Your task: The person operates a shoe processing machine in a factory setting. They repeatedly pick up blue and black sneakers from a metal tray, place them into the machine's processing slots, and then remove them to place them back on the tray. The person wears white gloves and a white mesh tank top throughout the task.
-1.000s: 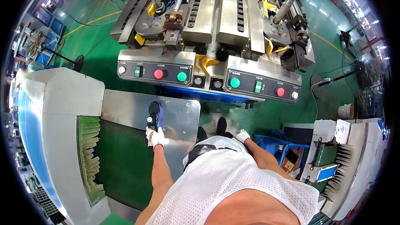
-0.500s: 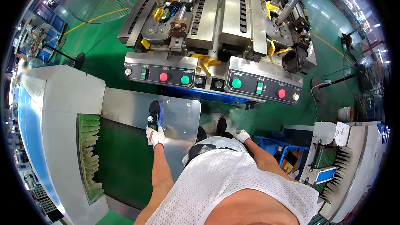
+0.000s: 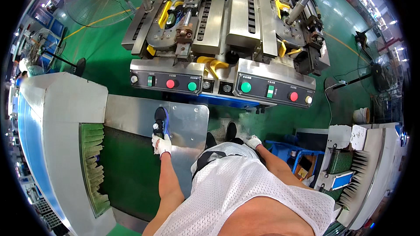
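A black shoe [image 3: 160,119] with a blue-purple sole edge is over the metal plate [image 3: 189,120] to my left, its toe pointing away from me. My left hand [image 3: 162,144], in a white glove, is closed around the shoe's near end. Whether the shoe rests on the plate or is held just above it, I cannot tell. My right hand [image 3: 253,141], also gloved in white, hangs low beside my right thigh. Its fingers are too small and partly hidden to read. Ahead stands a two-station press machine [image 3: 245,22] with steel blocks, cylinders and yellow pads.
Two control panels [image 3: 166,81] with red and green buttons face me. At left is a pale machine housing [image 3: 65,126] with a green-fringed opening [image 3: 92,166]. A bristle-fringed opening [image 3: 355,175] and a blue crate [image 3: 302,161] are at right. Fans [image 3: 94,0] stand farther off.
The left station's upright cylinders and yellow pads have shifted left, showing more of its middle. My left hand keeps its hold on the shoe. The view has moved slightly.
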A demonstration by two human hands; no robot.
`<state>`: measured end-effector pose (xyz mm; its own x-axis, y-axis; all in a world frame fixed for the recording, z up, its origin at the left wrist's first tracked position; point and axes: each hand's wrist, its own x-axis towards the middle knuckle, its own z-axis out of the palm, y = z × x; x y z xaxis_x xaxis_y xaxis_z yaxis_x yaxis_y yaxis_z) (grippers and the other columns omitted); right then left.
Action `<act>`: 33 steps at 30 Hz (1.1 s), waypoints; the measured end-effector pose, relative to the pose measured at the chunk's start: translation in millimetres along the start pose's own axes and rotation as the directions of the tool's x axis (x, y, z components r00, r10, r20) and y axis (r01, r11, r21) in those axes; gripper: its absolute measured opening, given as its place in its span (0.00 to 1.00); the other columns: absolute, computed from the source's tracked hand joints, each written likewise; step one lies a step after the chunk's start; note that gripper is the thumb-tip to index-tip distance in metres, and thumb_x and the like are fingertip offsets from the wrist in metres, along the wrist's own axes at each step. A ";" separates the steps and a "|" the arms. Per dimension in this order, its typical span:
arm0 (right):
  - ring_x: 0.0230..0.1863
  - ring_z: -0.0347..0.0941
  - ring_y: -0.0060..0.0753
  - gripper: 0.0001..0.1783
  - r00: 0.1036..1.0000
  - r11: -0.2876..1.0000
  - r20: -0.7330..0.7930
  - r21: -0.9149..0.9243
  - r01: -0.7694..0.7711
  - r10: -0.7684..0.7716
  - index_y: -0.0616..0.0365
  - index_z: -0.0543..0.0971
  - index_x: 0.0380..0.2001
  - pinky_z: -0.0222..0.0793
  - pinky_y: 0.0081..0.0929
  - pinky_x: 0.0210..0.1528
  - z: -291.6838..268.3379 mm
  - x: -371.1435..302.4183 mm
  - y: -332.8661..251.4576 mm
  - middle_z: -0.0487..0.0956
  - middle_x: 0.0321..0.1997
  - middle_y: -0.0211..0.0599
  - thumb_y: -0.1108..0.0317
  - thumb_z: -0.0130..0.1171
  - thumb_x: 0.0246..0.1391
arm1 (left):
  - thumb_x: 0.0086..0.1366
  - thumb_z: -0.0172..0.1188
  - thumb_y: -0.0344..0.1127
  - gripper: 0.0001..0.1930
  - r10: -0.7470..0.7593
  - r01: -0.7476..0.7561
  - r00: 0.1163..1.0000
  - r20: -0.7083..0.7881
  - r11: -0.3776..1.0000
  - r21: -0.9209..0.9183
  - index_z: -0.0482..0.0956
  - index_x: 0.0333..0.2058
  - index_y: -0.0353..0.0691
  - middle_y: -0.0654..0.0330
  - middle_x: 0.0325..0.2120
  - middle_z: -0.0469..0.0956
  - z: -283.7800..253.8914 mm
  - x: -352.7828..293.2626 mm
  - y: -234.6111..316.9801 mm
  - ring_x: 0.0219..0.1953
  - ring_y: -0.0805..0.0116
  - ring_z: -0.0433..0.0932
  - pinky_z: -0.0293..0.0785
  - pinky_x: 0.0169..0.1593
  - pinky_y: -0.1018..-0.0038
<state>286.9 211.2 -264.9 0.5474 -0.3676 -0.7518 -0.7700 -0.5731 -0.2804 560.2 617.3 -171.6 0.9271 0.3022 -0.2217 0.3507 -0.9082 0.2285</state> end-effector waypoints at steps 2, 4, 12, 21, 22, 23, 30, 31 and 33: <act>0.57 0.76 0.52 0.27 1.000 1.000 0.027 0.000 0.014 -0.014 0.49 0.84 0.47 0.71 0.40 0.60 -5.0 -2.1 -4.8 0.80 0.55 0.50 0.45 0.52 0.52 | 0.59 0.64 0.54 0.42 -0.046 0.046 0.999 0.027 0.999 0.017 0.58 0.66 0.39 0.46 0.59 0.68 4.2 0.8 -6.3 0.61 0.43 0.68 0.67 0.60 0.43; 0.56 0.77 0.51 0.27 1.000 1.000 0.012 -0.025 0.010 -0.009 0.50 0.84 0.47 0.71 0.40 0.59 -1.4 -0.1 -1.4 0.81 0.53 0.50 0.44 0.53 0.53 | 0.59 0.64 0.54 0.43 -0.067 0.067 0.996 0.054 0.998 0.013 0.58 0.66 0.40 0.45 0.60 0.68 1.2 -1.5 -1.6 0.62 0.43 0.67 0.66 0.61 0.44; 0.56 0.77 0.49 0.27 1.000 1.000 0.005 -0.004 0.014 -0.014 0.50 0.85 0.46 0.71 0.40 0.59 -1.2 2.1 -1.4 0.82 0.52 0.49 0.44 0.53 0.54 | 0.59 0.64 0.54 0.42 -0.064 0.062 0.998 0.029 0.997 0.037 0.58 0.66 0.41 0.46 0.60 0.68 7.0 1.6 -7.3 0.62 0.44 0.68 0.66 0.60 0.42; 0.56 0.77 0.49 0.27 0.999 0.998 -0.003 0.046 -0.035 0.035 0.49 0.85 0.46 0.72 0.39 0.58 -5.0 -6.5 -3.1 0.82 0.53 0.47 0.44 0.54 0.52 | 0.59 0.65 0.52 0.41 -0.077 0.075 0.996 0.042 0.996 0.039 0.59 0.65 0.41 0.45 0.58 0.70 -7.8 -7.4 9.1 0.59 0.42 0.71 0.68 0.60 0.45; 0.56 0.77 0.50 0.26 1.000 0.999 0.011 0.039 -0.024 0.023 0.50 0.85 0.44 0.72 0.39 0.58 -8.3 -9.1 -6.3 0.82 0.52 0.49 0.44 0.53 0.51 | 0.59 0.65 0.52 0.41 -0.063 0.062 0.998 0.028 0.998 0.032 0.59 0.65 0.41 0.45 0.58 0.70 -2.1 -5.0 5.4 0.59 0.42 0.71 0.68 0.60 0.45; 0.55 0.77 0.52 0.26 1.000 0.999 0.023 0.031 -0.009 0.009 0.50 0.85 0.42 0.72 0.40 0.57 -9.3 -9.6 -7.0 0.82 0.51 0.50 0.45 0.52 0.51 | 0.59 0.65 0.52 0.41 -0.051 0.051 0.999 0.012 0.998 0.023 0.59 0.65 0.41 0.45 0.58 0.70 -0.1 -3.5 3.0 0.59 0.42 0.71 0.68 0.60 0.45; 0.52 0.79 0.52 0.26 0.998 0.999 -0.058 0.043 0.003 -0.001 0.52 0.86 0.38 0.73 0.40 0.55 -7.8 -13.0 -7.6 0.83 0.47 0.49 0.44 0.51 0.52 | 0.58 0.66 0.53 0.41 -0.035 0.036 0.999 0.035 0.999 -0.005 0.59 0.65 0.42 0.46 0.58 0.70 3.1 0.6 -3.8 0.59 0.42 0.71 0.67 0.60 0.43; 0.54 0.78 0.49 0.27 1.000 1.000 -0.026 0.008 0.000 0.000 0.52 0.85 0.42 0.72 0.38 0.57 -7.1 -10.6 -7.4 0.83 0.49 0.48 0.43 0.53 0.52 | 0.58 0.66 0.53 0.42 -0.037 0.037 0.999 0.032 0.999 -0.002 0.59 0.65 0.42 0.46 0.58 0.70 3.6 0.8 -5.4 0.59 0.42 0.71 0.68 0.60 0.43; 0.59 0.76 0.45 0.30 0.999 0.998 0.031 -0.062 -0.011 0.013 0.50 0.84 0.50 0.70 0.35 0.61 -3.4 1.0 -1.7 0.81 0.55 0.45 0.42 0.56 0.53 | 0.58 0.66 0.53 0.42 -0.033 0.033 0.999 0.030 0.999 0.000 0.59 0.65 0.42 0.46 0.58 0.70 6.0 1.5 -3.3 0.59 0.43 0.71 0.68 0.60 0.44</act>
<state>290.0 209.4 -263.1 0.5266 -0.3519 -0.7738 -0.7543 -0.6132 -0.2345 559.7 619.0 -178.4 0.9107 0.3232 -0.2572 0.3809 -0.8979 0.2206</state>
